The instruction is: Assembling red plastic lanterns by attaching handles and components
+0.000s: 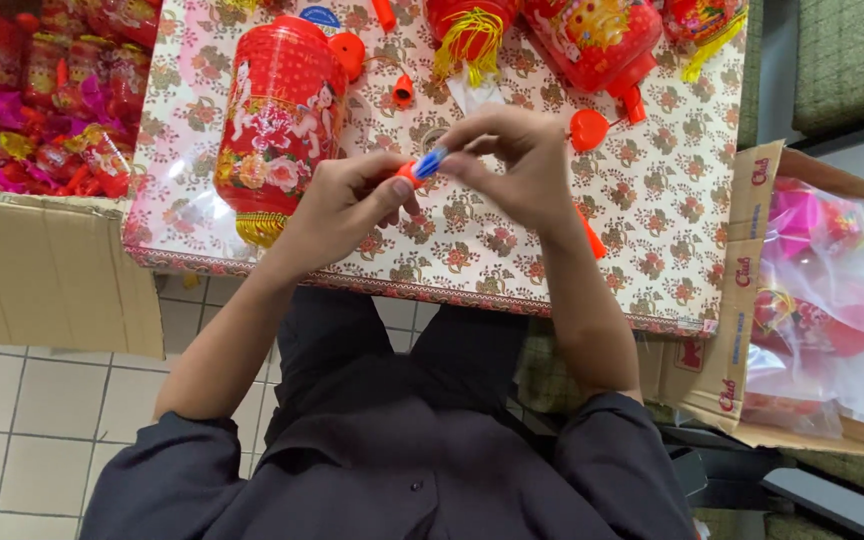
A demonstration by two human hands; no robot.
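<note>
Over a table covered with a floral cloth (652, 210), my left hand (337, 205) pinches a small red plastic piece (410, 174). My right hand (512, 160) grips a small blue part (432, 161) that meets the red piece end to end. Both hands hover just above the cloth near the table's middle. A red paper lantern (277, 115) with printed figures and a gold fringe lies just left of my left hand. A red plastic strip (592, 238) shows under my right wrist.
More red lanterns (592, 40) with yellow tassels (467, 45) lie along the far edge, with small red caps (588, 130) scattered between. A cardboard box (47, 265) of wrapped red and pink items stands at left. Another box (752, 300) with bagged pink items stands at right.
</note>
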